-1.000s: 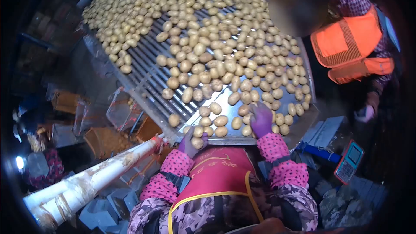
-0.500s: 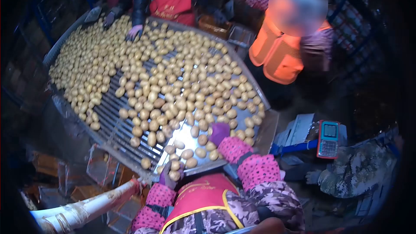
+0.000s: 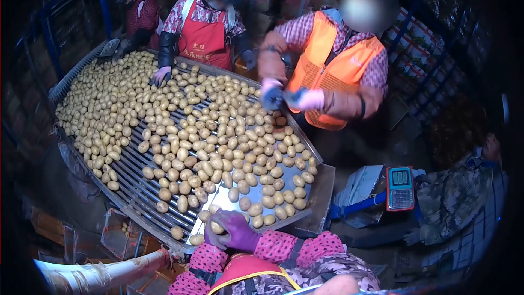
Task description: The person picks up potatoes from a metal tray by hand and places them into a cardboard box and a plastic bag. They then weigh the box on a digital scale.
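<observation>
My two gloved hands meet at the near edge of the sorting table (image 3: 154, 159), at the lower middle of the head view. A potato (image 3: 217, 228) shows between them. Around its lower left side the fingers of my left hand (image 3: 213, 239) are closed. My right hand (image 3: 240, 231), in a purple glove, presses against the same potato from the right with its fingers bent; part of its grip is hidden. Just beyond my hands lie loose potatoes (image 3: 255, 209) on the bright metal surface, and one potato (image 3: 197, 239) rests left of my left hand.
Across the table, one person in a red apron (image 3: 204, 41) reaches into the potatoes; another in an orange vest (image 3: 322, 71) holds both hands together. A scale display (image 3: 400, 188) stands at right. A white pole (image 3: 103, 276) crosses lower left, near crates (image 3: 117, 235).
My right hand has moved left and toward me from the potatoes to meet my left hand. The view has tilted up. The person in the orange vest now faces the table, hands lowered beside it.
</observation>
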{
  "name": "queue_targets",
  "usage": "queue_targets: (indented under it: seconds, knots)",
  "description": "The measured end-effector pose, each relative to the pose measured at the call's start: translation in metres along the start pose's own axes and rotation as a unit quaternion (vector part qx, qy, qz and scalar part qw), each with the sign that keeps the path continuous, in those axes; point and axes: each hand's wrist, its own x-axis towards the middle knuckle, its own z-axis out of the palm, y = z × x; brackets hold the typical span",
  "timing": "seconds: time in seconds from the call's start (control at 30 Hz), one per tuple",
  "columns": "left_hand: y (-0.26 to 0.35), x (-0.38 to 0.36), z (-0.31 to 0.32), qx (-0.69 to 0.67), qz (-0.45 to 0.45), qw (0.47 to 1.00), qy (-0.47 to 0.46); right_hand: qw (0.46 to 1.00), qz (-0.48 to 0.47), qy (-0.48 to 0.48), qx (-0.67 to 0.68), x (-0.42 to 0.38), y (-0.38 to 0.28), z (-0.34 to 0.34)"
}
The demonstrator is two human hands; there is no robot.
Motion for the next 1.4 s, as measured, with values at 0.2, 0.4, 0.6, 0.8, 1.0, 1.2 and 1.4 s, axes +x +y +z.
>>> queue_targets:
  seconds: [0.2, 0.4, 0.6, 0.8, 1.0, 1.2, 1.4]
  knots:
    - [0.011, -0.027, 0.048, -0.162, 0.003, 0.987, -0.007, 0.996, -0.051, 0.05, 0.05, -0.003, 0.012, -0.017]
    - [0.014, -0.033, 0.061, 0.002, 0.002, 0.999, 0.042, 0.998, 0.028, -0.026, -0.057, -0.03, 0.025, -0.033]
    - [0.018, -0.037, 0.078, -0.256, -0.117, 0.959, 0.019, 0.998, 0.038, -0.013, -0.055, -0.042, 0.041, -0.037]
    - [0.016, -0.038, 0.094, 0.033, -0.052, 0.998, -0.003, 0.996, 0.081, 0.007, -0.021, -0.046, 0.033, -0.05]
    - [0.004, -0.027, 0.018, 0.683, 0.115, 0.719, -0.058, 0.993, 0.087, 0.063, 0.044, -0.055, 0.049, -0.043]
    - [0.0, -0.032, 0.022, 0.287, 0.031, 0.958, -0.003, 0.988, 0.124, 0.074, 0.046, -0.049, 0.043, -0.047]
    - [0.009, -0.037, 0.045, 0.267, 0.059, 0.962, -0.003, 0.994, 0.099, -0.04, 0.015, -0.042, 0.035, -0.044]
